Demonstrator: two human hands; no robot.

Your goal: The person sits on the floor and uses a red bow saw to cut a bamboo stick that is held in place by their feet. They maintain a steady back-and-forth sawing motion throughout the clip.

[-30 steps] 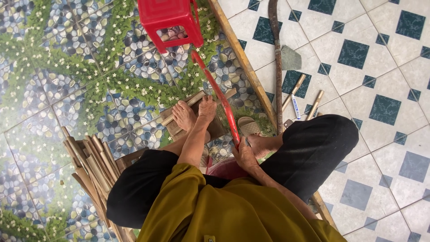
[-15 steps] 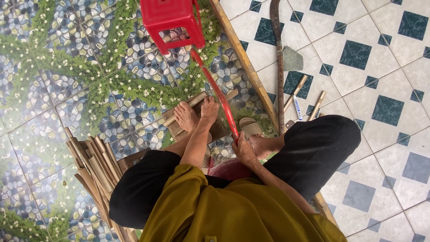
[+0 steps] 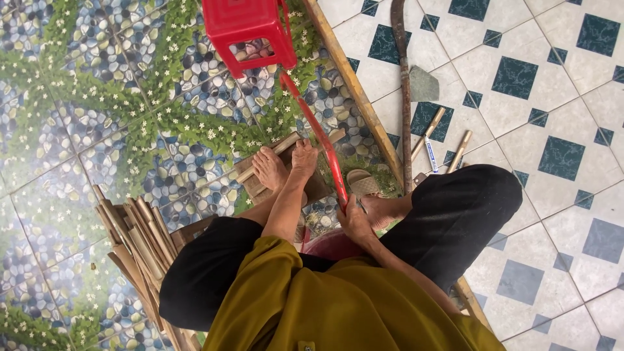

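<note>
I sit low over a tiled floor. My left hand (image 3: 304, 158) presses flat on a thin bamboo strip (image 3: 276, 151) that lies across a wooden block (image 3: 317, 188). My bare foot (image 3: 269, 169) rests on the same strip beside that hand. My right hand (image 3: 354, 222) grips the handle end of a red-framed saw (image 3: 318, 133). The saw runs diagonally away from me, past the left hand towards a red stool. Its blade edge is too thin to make out.
A red plastic stool (image 3: 247, 26) stands at the top. A long bamboo pole (image 3: 354, 91) and a dark-handled tool with a grey blade (image 3: 406, 97) lie to the right. With them are short bamboo pieces (image 3: 459, 151) and a marker pen (image 3: 430, 155). A bundle of bamboo strips (image 3: 133, 237) lies by my left leg, and a sandal (image 3: 361, 182) near my right foot.
Both hands keep their hold and the saw stays on the same line. Only the view shifts slightly.
</note>
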